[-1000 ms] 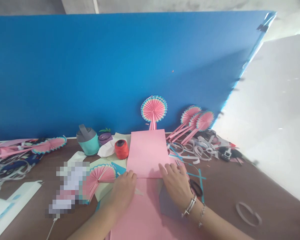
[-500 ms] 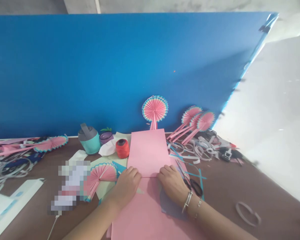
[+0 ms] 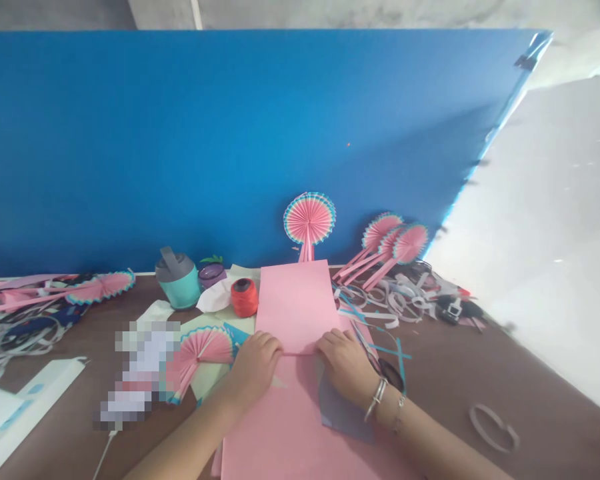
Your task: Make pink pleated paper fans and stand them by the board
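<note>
A pink paper sheet [image 3: 297, 300] stands up toward the blue panel, its lower edge lying across larger pink paper [image 3: 285, 427] on the table. My left hand [image 3: 258, 360] is closed on the sheet's lower left corner. At the lower right corner, my right hand [image 3: 345, 360] has its fingers curled onto the same edge. A grey-blue paper piece [image 3: 343, 413] lies under my right wrist. Black-handled scissors [image 3: 393, 375] sit partly hidden beside that wrist. A half-open pleated pink fan [image 3: 203, 353] rests left of my left hand.
Behind the sheet a round pink fan [image 3: 309, 219] leans on the blue panel [image 3: 180, 133]. A red thread spool [image 3: 244, 297] and a teal cup [image 3: 179, 283] stand left. More fans [image 3: 410, 243] and white strips [image 3: 405, 297] lie right. A power strip [image 3: 35, 407] is far left.
My right hand has shifted slightly, and its wrist now covers more of the scissors. The sheet remains between both hands.
</note>
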`<state>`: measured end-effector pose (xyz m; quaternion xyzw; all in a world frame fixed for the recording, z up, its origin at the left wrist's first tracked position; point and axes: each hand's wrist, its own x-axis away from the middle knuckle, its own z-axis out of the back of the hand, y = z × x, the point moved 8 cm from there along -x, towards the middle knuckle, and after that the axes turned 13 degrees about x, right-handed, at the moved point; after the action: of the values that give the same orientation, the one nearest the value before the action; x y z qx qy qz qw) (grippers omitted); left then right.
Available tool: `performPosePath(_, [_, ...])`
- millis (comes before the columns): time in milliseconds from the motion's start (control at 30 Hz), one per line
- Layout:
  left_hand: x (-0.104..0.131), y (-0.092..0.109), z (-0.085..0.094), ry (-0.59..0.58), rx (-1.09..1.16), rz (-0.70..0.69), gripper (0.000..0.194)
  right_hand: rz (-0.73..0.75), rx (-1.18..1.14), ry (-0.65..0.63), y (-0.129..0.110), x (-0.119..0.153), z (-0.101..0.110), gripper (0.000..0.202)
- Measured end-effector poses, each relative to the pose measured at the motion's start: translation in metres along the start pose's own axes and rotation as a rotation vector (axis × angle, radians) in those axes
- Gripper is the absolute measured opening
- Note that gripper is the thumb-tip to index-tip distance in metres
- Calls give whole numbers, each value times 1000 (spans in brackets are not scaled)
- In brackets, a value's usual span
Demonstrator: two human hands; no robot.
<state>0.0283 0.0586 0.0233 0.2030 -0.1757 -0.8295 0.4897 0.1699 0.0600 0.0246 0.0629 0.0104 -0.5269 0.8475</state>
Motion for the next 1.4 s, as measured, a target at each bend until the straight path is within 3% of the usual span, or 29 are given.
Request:
performPosePath(267, [-6, -6, -3, 46, 9, -4, 24, -52, 0, 36, 2, -1, 4, 18])
performPosePath(533, [-1, 13, -11, -90, -302, -61, 17, 52, 142, 31, -12, -1, 4, 12])
performPosePath(700, [7, 25, -22, -123, -416, -92, 25, 155, 236, 72, -31, 3, 0, 7])
performPosePath(800, [11, 30, -25, -121, -501, -88, 31, 154, 281, 83, -38, 6, 0, 16])
performPosePath(1100, [17, 36, -19, -99, -578, -44, 41, 48, 306, -34, -49, 14, -3, 34])
performPosePath(1267, [17, 19, -19, -118, -591, 100, 34, -81, 282, -186, -36, 16, -9, 29])
performPosePath(1400, [16, 12, -18, -128, -562, 151, 28, -172, 289, -217, -20, 17, -2, 25])
